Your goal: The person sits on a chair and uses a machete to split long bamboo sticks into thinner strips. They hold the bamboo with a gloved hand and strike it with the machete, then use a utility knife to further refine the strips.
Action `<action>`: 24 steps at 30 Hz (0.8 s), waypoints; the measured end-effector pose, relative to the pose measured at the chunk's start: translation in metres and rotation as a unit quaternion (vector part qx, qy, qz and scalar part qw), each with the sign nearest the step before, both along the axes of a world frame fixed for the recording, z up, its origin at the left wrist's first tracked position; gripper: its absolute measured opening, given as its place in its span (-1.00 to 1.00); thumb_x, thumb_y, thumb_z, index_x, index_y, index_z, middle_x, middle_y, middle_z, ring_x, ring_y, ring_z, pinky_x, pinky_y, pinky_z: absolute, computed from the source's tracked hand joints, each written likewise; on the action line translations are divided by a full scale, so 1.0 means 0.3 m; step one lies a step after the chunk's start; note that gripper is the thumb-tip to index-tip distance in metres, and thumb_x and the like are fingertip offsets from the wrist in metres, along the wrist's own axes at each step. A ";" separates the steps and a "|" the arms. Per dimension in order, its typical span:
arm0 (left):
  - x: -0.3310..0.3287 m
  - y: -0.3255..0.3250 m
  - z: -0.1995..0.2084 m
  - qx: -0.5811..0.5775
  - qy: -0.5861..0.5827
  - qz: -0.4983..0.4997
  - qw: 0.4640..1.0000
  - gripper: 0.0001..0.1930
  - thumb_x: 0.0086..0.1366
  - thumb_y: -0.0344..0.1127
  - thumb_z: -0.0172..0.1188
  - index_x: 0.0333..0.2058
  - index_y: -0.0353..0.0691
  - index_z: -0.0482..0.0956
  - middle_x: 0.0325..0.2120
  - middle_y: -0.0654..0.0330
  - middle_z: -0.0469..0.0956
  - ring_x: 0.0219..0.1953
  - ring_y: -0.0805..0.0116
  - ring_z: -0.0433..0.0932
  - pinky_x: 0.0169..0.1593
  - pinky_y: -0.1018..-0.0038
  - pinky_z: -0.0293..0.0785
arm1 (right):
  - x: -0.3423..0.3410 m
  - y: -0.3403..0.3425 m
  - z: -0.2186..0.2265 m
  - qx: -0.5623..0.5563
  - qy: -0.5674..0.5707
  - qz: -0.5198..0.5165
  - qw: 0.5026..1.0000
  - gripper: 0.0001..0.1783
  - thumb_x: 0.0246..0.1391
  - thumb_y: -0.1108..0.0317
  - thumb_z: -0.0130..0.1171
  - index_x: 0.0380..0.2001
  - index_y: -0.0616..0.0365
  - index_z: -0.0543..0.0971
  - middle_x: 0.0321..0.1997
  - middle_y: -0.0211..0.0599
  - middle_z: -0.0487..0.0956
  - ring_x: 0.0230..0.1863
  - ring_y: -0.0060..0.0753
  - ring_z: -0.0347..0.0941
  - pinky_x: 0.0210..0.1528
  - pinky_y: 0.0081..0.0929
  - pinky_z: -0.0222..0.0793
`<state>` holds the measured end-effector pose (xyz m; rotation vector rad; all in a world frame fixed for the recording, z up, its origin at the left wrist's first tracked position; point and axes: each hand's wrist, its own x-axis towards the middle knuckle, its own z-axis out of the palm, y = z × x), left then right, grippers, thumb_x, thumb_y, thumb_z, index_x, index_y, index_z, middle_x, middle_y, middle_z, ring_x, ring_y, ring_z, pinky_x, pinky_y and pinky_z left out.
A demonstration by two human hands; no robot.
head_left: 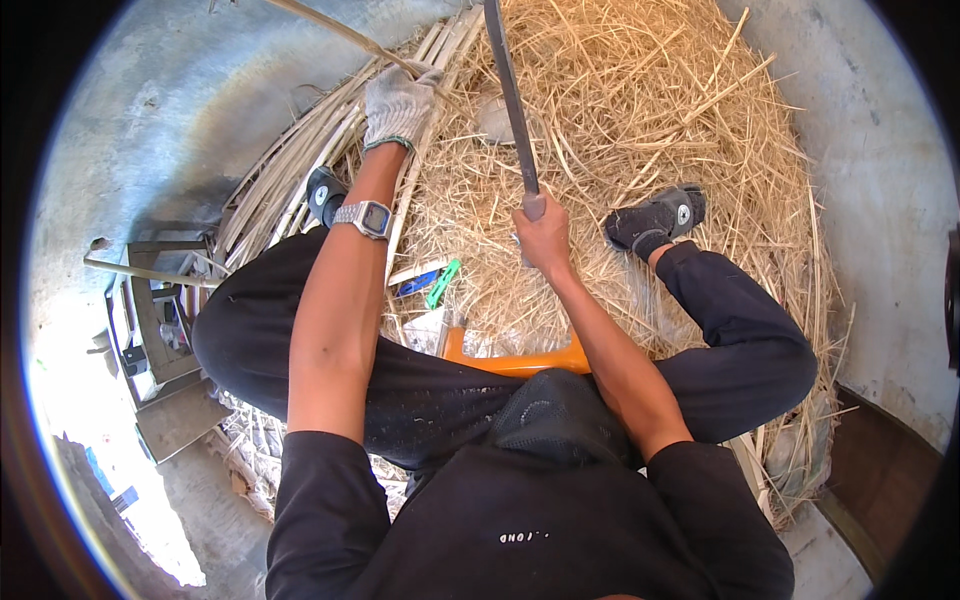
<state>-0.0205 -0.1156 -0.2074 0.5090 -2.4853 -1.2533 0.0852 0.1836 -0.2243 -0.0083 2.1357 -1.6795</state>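
Before you spreads loose golden straw [640, 85]. Your bare right hand [545, 235] grips a long dark metal blade [512, 100] pointing away from you; left of it, your white-gloved left hand [398, 105] holds a slender tan wooden stick [345, 33], its long axis slanting away leftward.

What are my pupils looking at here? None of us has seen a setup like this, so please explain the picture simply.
There is no robot, just a person working by hand. The one picture comes from a wide fisheye camera on the person's head, looking down, so straight edges bend near the rim. The left hand, in a pale knitted glove, grips a long thin stick. The bare right hand holds a long dark blade by its handle end. Loose straw-like shavings cover the ground, with a pile of pale strips to the left. Between the legs lie small green and blue objects.
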 end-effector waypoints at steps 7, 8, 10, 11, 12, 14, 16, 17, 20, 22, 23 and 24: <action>0.154 0.243 0.248 -0.005 -0.193 0.067 0.979 -0.82 0.38 -0.28 0.16 -0.25 -0.29 0.60 -0.49 0.23 0.50 -0.48 0.40 0.46 -0.44 0.41 0.45 | 0.077 0.066 -0.162 0.245 0.020 0.183 0.952 -0.77 0.00 0.38 0.07 -0.26 0.23 0.57 -0.33 0.22 0.60 -0.28 0.33 0.54 -0.17 0.04 0.42; 0.147 0.214 0.172 0.038 -0.123 0.069 0.989 -0.81 0.39 -0.27 0.15 -0.24 -0.30 0.58 -0.46 0.24 0.48 -0.47 0.44 0.44 -0.45 0.47 0.42 | 0.067 0.043 -0.145 0.231 0.051 0.183 0.954 -0.77 -0.01 0.38 0.09 -0.27 0.23 0.57 -0.33 0.21 0.60 -0.29 0.32 0.54 -0.17 0.03 0.43; 0.133 0.230 0.159 0.091 -0.072 0.048 0.992 -0.78 0.41 -0.25 0.12 -0.23 -0.33 0.55 -0.42 0.25 0.44 -0.45 0.53 0.40 -0.47 0.59 0.37 | 0.048 0.037 -0.086 0.222 0.101 0.176 0.954 -0.76 -0.02 0.37 0.12 -0.27 0.25 0.58 -0.34 0.21 0.61 -0.30 0.29 0.55 -0.16 0.02 0.43; 0.107 0.278 0.254 0.043 -0.132 0.039 0.990 -0.79 0.40 -0.26 0.14 -0.22 -0.32 0.56 -0.43 0.25 0.45 -0.46 0.53 0.41 -0.48 0.58 0.38 | 0.029 0.053 -0.076 0.204 0.084 0.135 0.966 -0.75 -0.03 0.37 0.14 -0.27 0.26 0.58 -0.35 0.18 0.61 -0.31 0.25 0.55 -0.17 0.00 0.43; 0.100 0.289 0.300 -0.013 -0.189 0.036 0.981 -0.80 0.39 -0.27 0.15 -0.21 -0.30 0.56 -0.44 0.25 0.47 -0.47 0.53 0.42 -0.49 0.56 0.39 | 0.008 0.042 -0.061 0.177 0.070 0.099 0.977 -0.75 -0.03 0.37 0.15 -0.27 0.27 0.58 -0.36 0.15 0.61 -0.33 0.21 0.56 -0.18 -0.02 0.44; 0.058 0.189 0.287 -0.057 -0.154 0.038 0.986 -0.81 0.38 -0.20 0.20 -0.22 -0.18 0.65 -0.49 0.26 0.59 -0.49 0.52 0.53 -0.50 0.60 0.46 | -0.015 0.017 -0.003 0.131 0.054 0.041 0.989 -0.74 -0.03 0.37 0.18 -0.28 0.30 0.58 -0.39 0.09 0.61 -0.36 0.11 0.57 -0.20 -0.07 0.44; 0.031 0.127 0.281 -0.062 -0.048 0.012 0.997 -0.80 0.38 -0.14 0.22 -0.25 -0.10 0.69 -0.50 0.26 0.65 -0.50 0.53 0.58 -0.50 0.63 0.51 | -0.036 0.010 0.055 0.101 0.052 -0.008 0.993 -0.74 -0.03 0.36 0.21 -0.29 0.32 0.58 -0.43 0.03 0.61 -0.38 0.01 0.57 -0.23 -0.12 0.45; 0.034 0.247 0.394 -0.041 -0.058 0.071 0.995 -0.81 0.36 -0.14 0.25 -0.28 -0.08 0.72 -0.50 0.26 0.68 -0.50 0.53 0.61 -0.45 0.64 0.55 | -0.058 0.028 0.044 0.103 0.064 -0.045 0.992 -0.74 -0.03 0.35 0.22 -0.28 0.32 0.59 -0.46 -0.01 0.61 -0.39 -0.09 0.58 -0.25 -0.16 0.45; 0.059 0.303 0.390 -0.068 -0.083 0.053 0.993 -0.80 0.34 -0.11 0.27 -0.24 -0.06 0.72 -0.49 0.28 0.69 -0.51 0.51 0.61 -0.45 0.58 0.57 | -0.071 0.050 0.055 0.122 0.074 -0.052 0.988 -0.74 -0.03 0.35 0.23 -0.29 0.32 0.59 -0.46 0.00 0.61 -0.40 -0.08 0.58 -0.26 -0.16 0.44; 0.074 0.320 0.309 -0.058 -0.072 0.059 0.994 -0.79 0.34 -0.11 0.28 -0.27 -0.09 0.74 -0.56 0.27 0.68 -0.55 0.48 0.60 -0.46 0.54 0.53 | -0.063 0.063 0.042 0.122 0.069 -0.050 0.989 -0.73 -0.03 0.35 0.24 -0.29 0.32 0.59 -0.46 0.00 0.61 -0.41 -0.08 0.58 -0.26 -0.16 0.44; 0.082 0.305 0.251 -0.114 -0.071 0.068 0.989 -0.77 0.34 -0.09 0.29 -0.30 -0.11 0.75 -0.58 0.25 0.67 -0.57 0.47 0.59 -0.46 0.53 0.52 | -0.058 0.070 0.035 0.123 0.067 -0.048 0.989 -0.73 -0.03 0.34 0.24 -0.28 0.32 0.59 -0.45 0.01 0.62 -0.42 -0.08 0.57 -0.26 -0.16 0.44; 0.072 0.303 0.222 -0.168 -0.068 0.076 0.980 -0.75 0.33 -0.08 0.29 -0.32 -0.12 0.75 -0.61 0.22 0.66 -0.59 0.46 0.58 -0.47 0.52 0.52 | -0.056 0.078 0.030 0.113 0.070 -0.054 0.990 -0.73 -0.04 0.34 0.25 -0.28 0.31 0.59 -0.46 0.01 0.62 -0.42 -0.07 0.57 -0.27 -0.16 0.44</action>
